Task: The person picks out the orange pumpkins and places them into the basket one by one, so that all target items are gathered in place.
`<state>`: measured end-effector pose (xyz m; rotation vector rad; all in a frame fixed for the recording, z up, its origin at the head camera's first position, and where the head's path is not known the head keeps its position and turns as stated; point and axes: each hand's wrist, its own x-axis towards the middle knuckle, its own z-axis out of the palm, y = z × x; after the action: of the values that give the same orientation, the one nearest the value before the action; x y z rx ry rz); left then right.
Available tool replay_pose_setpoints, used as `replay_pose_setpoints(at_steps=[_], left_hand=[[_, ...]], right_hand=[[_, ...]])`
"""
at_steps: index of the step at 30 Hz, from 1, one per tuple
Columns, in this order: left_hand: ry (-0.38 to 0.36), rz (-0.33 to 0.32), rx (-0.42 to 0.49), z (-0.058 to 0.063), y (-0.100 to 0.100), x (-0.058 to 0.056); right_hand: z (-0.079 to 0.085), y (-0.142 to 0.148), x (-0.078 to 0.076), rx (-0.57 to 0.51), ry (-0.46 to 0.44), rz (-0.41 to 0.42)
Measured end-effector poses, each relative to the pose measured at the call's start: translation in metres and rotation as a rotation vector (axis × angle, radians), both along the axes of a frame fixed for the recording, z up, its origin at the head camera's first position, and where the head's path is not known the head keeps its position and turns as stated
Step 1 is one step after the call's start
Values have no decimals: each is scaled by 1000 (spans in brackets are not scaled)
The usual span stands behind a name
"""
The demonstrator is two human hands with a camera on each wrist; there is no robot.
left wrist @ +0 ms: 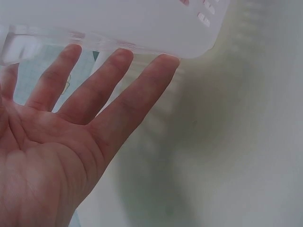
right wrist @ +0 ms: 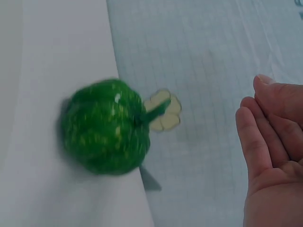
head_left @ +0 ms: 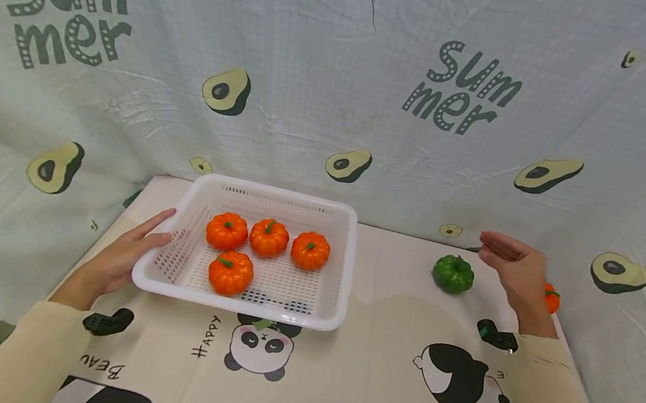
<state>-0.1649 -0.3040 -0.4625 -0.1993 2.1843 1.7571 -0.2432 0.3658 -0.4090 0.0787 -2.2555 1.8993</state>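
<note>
A white plastic basket [head_left: 344, 277] with slotted walls holds several small orange pumpkins [head_left: 269, 238]. At its left side is my left hand [head_left: 119, 258], whose fairly straight fingertips [left wrist: 163, 61] touch the basket's edge in the left wrist view. Over on the right, a glossy green pumpkin [head_left: 453, 274] with a green stem sits on the table. My right hand [head_left: 514, 276] is held just right of it, apart from it, fingers loosely bent and nothing in them. The right wrist view shows the green pumpkin [right wrist: 106, 127] left of that hand [right wrist: 277, 142].
Another orange pumpkin [head_left: 552, 298] lies beyond my right wrist, partly hidden by it. The table [head_left: 376, 367] has a cover printed with pandas. Behind and on both sides hangs a pale cloth [head_left: 316, 48] with avocado prints.
</note>
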Motion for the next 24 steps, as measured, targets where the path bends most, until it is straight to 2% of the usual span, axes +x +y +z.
replay_pose_setpoints(at_steps=[4, 8, 10, 13, 15, 18, 24], left_hand=[[1, -2, 9, 0, 0, 0], [4, -1, 8, 1, 0, 1], [2, -2, 10, 1, 1, 2], [2, -9, 8, 1, 2, 2], [-3, -5, 7, 2, 1, 3], [1, -2, 1, 3, 1, 4], [5, -5, -7, 4, 2, 4]], right_hand=[[0, 22, 4, 108, -75, -128], [-1, 41, 6, 306, -221, -278], [-2, 50, 8, 346, -293, -332], [-3, 60, 12, 323, -378, -401], [-5, 66, 15, 293, -404, -443], [-11, 73, 19, 275, -417, -502], [-27, 85, 25, 340, -434, -549]])
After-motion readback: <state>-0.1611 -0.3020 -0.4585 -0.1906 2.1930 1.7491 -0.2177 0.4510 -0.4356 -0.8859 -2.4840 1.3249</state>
